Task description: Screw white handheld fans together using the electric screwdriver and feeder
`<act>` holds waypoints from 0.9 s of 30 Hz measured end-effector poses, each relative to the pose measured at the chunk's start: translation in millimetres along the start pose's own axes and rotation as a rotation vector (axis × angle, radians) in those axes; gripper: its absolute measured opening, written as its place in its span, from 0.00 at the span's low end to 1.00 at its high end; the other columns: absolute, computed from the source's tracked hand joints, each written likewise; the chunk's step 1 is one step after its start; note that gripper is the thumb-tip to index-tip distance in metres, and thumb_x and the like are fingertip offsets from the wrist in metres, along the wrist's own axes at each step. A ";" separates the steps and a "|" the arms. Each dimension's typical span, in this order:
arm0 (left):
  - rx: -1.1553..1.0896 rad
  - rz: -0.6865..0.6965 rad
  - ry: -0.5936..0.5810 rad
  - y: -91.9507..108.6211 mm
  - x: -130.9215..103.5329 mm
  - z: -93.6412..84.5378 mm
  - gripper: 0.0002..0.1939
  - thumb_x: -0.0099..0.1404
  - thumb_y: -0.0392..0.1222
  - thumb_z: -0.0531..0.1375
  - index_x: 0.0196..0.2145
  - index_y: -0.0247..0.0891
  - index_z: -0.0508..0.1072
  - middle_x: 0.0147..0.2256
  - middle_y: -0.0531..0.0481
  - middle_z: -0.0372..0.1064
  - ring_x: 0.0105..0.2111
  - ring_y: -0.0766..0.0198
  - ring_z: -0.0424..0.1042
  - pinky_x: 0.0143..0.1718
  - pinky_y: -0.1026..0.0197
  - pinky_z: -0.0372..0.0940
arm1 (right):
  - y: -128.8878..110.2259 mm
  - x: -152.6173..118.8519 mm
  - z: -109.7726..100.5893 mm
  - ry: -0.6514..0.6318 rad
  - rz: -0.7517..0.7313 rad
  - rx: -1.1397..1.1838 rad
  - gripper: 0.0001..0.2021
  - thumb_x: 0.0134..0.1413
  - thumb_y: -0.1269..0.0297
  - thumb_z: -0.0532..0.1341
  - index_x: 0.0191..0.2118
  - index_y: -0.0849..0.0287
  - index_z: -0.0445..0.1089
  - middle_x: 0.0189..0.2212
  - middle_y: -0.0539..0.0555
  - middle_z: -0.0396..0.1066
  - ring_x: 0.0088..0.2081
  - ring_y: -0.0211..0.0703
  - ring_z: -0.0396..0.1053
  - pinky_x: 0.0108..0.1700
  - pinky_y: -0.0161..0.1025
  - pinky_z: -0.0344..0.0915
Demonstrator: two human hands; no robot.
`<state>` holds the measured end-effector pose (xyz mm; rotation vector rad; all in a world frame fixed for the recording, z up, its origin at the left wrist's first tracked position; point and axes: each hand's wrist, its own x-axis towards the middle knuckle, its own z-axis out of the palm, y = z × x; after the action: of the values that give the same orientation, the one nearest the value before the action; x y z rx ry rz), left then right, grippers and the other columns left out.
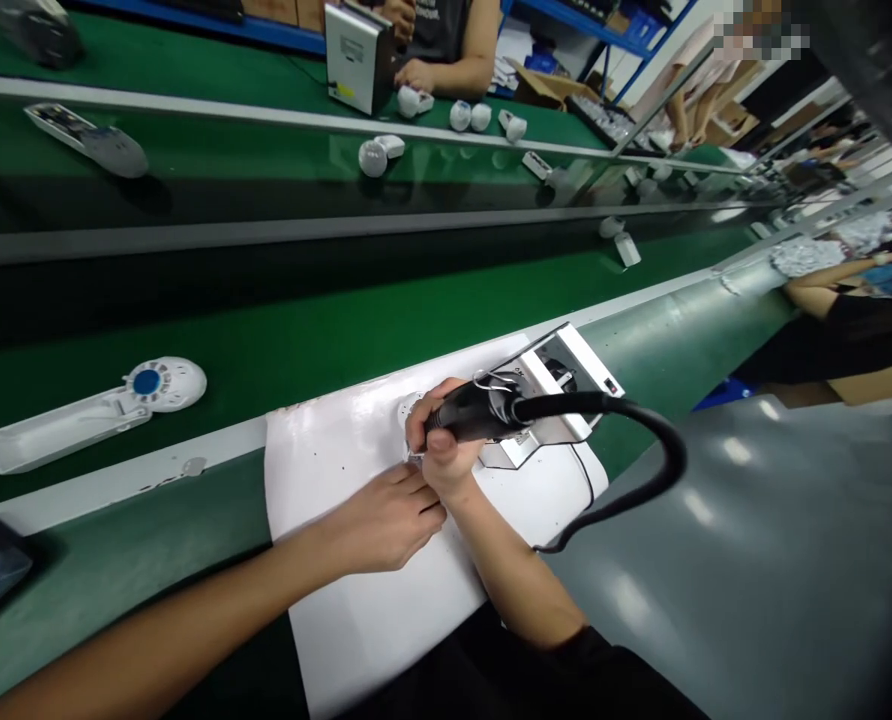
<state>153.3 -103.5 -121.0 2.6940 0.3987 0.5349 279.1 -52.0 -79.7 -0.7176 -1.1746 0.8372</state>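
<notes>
My right hand (450, 440) is wrapped round a black corded electric screwdriver (476, 408), which lies tilted with its front end toward the left. A thick black cable (660, 440) loops from its rear. Beneath the tool's front end, a small part of a white plastic piece (407, 408) shows; my hands hide the rest. My left hand (390, 515) is closed with fingertips pinched at that piece, just below my right hand. Under both hands lies a white sheet (326, 470). A silver metal box-like frame (581, 365) stands right behind the screwdriver.
On the green belt (326, 330) at left lies a white hinged housing (78, 415) with a round blue centre. More white units, one a round-headed unit (375, 157), sit on the far line. Across it, a person's hand (416, 75) is beside a silver box (356, 60). Another person's arm (828, 280) is at right.
</notes>
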 end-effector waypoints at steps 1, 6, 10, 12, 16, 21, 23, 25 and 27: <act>0.011 0.008 -0.002 0.0 -0.1 -0.1 0.04 0.78 0.40 0.62 0.43 0.41 0.77 0.43 0.48 0.79 0.51 0.52 0.74 0.59 0.48 0.64 | -6.8 3.4 -1.2 -0.005 -0.020 0.002 0.21 0.67 0.44 0.68 0.52 0.52 0.67 0.19 0.41 0.65 0.16 0.34 0.56 0.19 0.35 0.56; 0.048 0.022 0.021 1.1 0.1 -2.0 0.09 0.81 0.40 0.59 0.39 0.38 0.74 0.39 0.47 0.74 0.42 0.54 0.70 0.48 0.51 0.63 | -64.4 27.4 -37.4 0.122 -0.363 -0.094 0.25 0.67 0.36 0.65 0.55 0.51 0.69 0.20 0.41 0.67 0.16 0.35 0.61 0.19 0.35 0.64; 0.031 0.015 0.036 2.5 0.1 -3.1 0.10 0.81 0.39 0.58 0.38 0.38 0.72 0.37 0.47 0.72 0.40 0.55 0.68 0.46 0.52 0.61 | -86.0 42.8 -66.9 0.202 -0.423 -0.246 0.21 0.68 0.38 0.65 0.51 0.51 0.68 0.20 0.40 0.66 0.14 0.35 0.58 0.17 0.34 0.62; 0.024 0.006 0.038 2.8 0.2 -3.3 0.10 0.80 0.40 0.59 0.37 0.39 0.72 0.37 0.47 0.72 0.40 0.55 0.68 0.46 0.52 0.61 | -82.1 44.2 -70.2 0.245 -0.381 -0.242 0.21 0.67 0.39 0.66 0.48 0.50 0.67 0.18 0.39 0.65 0.13 0.35 0.57 0.16 0.33 0.61; 0.031 0.015 0.037 2.5 0.7 -3.2 0.10 0.80 0.40 0.59 0.37 0.39 0.73 0.37 0.47 0.72 0.40 0.55 0.69 0.47 0.52 0.62 | -72.5 37.1 -62.9 0.265 -0.354 -0.237 0.21 0.66 0.39 0.67 0.48 0.50 0.68 0.18 0.39 0.65 0.13 0.35 0.56 0.16 0.33 0.62; 0.041 0.022 0.025 1.2 1.3 -1.9 0.09 0.80 0.40 0.60 0.38 0.39 0.74 0.38 0.47 0.73 0.41 0.54 0.70 0.48 0.51 0.62 | -65.6 22.1 -41.4 0.102 -0.224 -0.083 0.22 0.70 0.36 0.59 0.52 0.48 0.68 0.19 0.39 0.64 0.13 0.36 0.57 0.15 0.35 0.64; 0.040 0.030 0.026 0.8 1.3 -2.4 0.07 0.79 0.40 0.61 0.39 0.38 0.74 0.38 0.46 0.74 0.42 0.53 0.70 0.47 0.51 0.61 | -57.6 17.7 -32.7 0.093 -0.200 -0.035 0.21 0.71 0.36 0.59 0.52 0.48 0.68 0.19 0.38 0.64 0.13 0.36 0.56 0.15 0.35 0.63; 0.038 0.030 0.019 0.8 1.4 -3.9 0.07 0.79 0.41 0.61 0.40 0.39 0.74 0.38 0.47 0.74 0.42 0.53 0.70 0.47 0.51 0.61 | -48.2 15.2 -27.1 0.117 -0.179 -0.033 0.21 0.70 0.36 0.60 0.52 0.48 0.67 0.19 0.38 0.64 0.13 0.35 0.55 0.16 0.34 0.63; 0.037 0.024 0.007 1.2 1.7 -5.8 0.08 0.79 0.41 0.60 0.39 0.39 0.74 0.38 0.47 0.74 0.42 0.53 0.70 0.47 0.50 0.61 | -40.3 14.4 -24.8 0.145 -0.132 -0.036 0.22 0.68 0.35 0.61 0.50 0.48 0.65 0.19 0.37 0.63 0.13 0.35 0.55 0.17 0.34 0.62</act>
<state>152.6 -102.2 -115.0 2.7367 0.3823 0.5492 312.8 -61.6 -44.8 -0.7103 -1.0962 0.6451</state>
